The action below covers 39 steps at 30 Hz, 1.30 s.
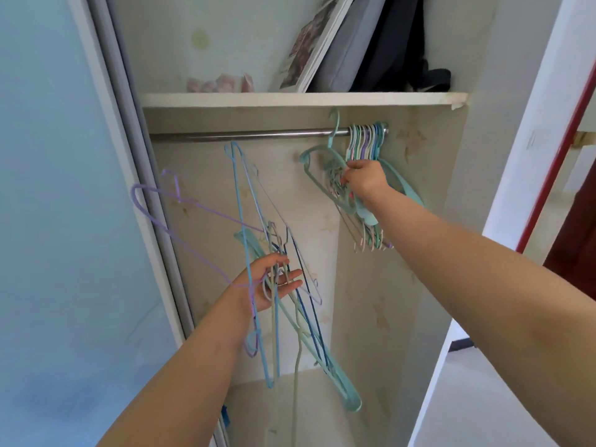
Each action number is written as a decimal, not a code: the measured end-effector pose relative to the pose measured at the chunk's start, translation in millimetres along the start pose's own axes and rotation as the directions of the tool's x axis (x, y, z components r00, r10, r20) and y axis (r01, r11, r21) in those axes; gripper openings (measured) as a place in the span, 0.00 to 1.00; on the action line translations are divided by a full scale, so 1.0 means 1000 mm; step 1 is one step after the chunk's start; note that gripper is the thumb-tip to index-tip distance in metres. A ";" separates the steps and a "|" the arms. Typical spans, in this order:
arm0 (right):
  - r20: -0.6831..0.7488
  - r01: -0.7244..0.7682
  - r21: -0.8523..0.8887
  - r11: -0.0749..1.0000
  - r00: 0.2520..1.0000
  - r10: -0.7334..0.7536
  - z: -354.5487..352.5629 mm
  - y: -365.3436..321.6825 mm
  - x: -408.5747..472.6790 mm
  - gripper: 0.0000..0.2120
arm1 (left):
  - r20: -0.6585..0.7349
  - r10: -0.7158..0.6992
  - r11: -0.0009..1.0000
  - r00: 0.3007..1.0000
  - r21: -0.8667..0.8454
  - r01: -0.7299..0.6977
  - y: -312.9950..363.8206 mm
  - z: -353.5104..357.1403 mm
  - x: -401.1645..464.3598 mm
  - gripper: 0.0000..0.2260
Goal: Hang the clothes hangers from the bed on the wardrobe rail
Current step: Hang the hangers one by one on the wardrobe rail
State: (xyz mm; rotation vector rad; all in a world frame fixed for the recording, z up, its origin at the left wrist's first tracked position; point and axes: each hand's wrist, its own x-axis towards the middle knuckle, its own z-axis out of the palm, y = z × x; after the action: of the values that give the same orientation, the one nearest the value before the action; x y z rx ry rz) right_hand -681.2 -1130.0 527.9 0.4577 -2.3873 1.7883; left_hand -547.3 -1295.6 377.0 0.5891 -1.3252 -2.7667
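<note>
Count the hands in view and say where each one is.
2. The left hand holds loose hangers below the rail; the right hand grips hung hangers at its right end. None seems hidden.

Pastel hangers (364, 140) — teal, lilac, blue, steel-grey rail (245, 135), pale floral-papered wardrobe wall (364, 301)
</note>
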 end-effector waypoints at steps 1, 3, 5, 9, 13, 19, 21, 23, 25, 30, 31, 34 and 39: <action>0.005 0.006 -0.026 1.000 1.000 -0.006 0.001 -0.003 0.008 0.14 | 0.005 -0.001 1.000 1.000 -0.008 0.001 0.002 0.001 -0.001 0.07; 0.029 0.013 -0.092 0.996 1.000 -0.010 0.003 -0.003 0.022 0.13 | 0.011 -0.009 1.000 1.000 -0.017 0.009 0.007 0.003 -0.003 0.07; 0.057 -0.005 -0.116 0.993 0.998 0.011 0.005 0.001 0.029 0.13 | 0.023 -0.015 1.000 1.000 -0.012 0.015 0.012 0.002 -0.006 0.05; -0.052 0.002 -0.168 0.986 0.999 -0.011 0.000 0.020 0.036 0.12 | 0.044 -0.016 0.996 0.999 0.090 0.012 0.018 -0.006 -0.008 0.05; -0.170 -0.010 -0.375 0.927 0.984 -0.058 -0.003 0.033 0.029 0.16 | 0.028 0.035 0.994 0.999 0.102 -0.038 0.016 -0.010 -0.008 0.04; 0.141 0.510 -0.417 0.753 0.854 -0.501 0.024 0.073 -0.067 0.11 | 0.040 0.042 0.999 0.998 0.029 -0.043 0.004 -0.015 -0.005 0.06; 0.478 0.374 -0.451 0.810 0.868 -0.134 0.038 0.093 -0.102 0.19 | 0.051 0.038 0.999 0.998 0.009 -0.039 -0.002 -0.015 -0.003 0.07; 0.642 0.249 -0.529 0.811 0.743 0.190 0.050 0.114 -0.131 0.32 | 0.070 0.035 0.999 0.997 -0.026 -0.033 -0.008 -0.014 -0.001 0.07; 0.657 0.239 -0.585 0.775 0.699 0.281 0.058 0.136 -0.153 0.33 | 0.090 0.039 0.998 0.995 -0.062 -0.033 -0.015 -0.013 0.001 0.07; 0.424 0.118 -0.505 0.855 0.897 0.127 0.058 0.164 -0.171 0.11 | 0.126 0.040 0.998 0.991 -0.058 -0.033 -0.023 -0.014 0.005 0.06; 0.398 0.092 -0.460 0.883 0.910 0.113 0.056 0.165 -0.172 0.11 | 0.130 0.040 0.998 0.991 -0.055 -0.033 -0.024 -0.015 0.004 0.07; 0.382 0.044 -0.387 0.921 0.917 0.117 0.055 0.169 -0.174 0.10 | 0.123 0.043 0.994 0.992 -0.105 -0.030 -0.029 -0.020 0.004 0.11; 0.343 0.009 -0.262 0.965 0.935 0.085 0.053 0.178 -0.181 0.07 | 0.141 0.083 0.988 0.987 -0.145 -0.062 -0.039 -0.022 0.003 0.24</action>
State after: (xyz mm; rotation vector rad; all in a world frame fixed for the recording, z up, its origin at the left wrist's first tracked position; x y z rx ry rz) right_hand -561.6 -1105.3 299.3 0.7569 -2.8380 1.4746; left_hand -536.8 -1288.1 334.2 0.3293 -1.1371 -2.8598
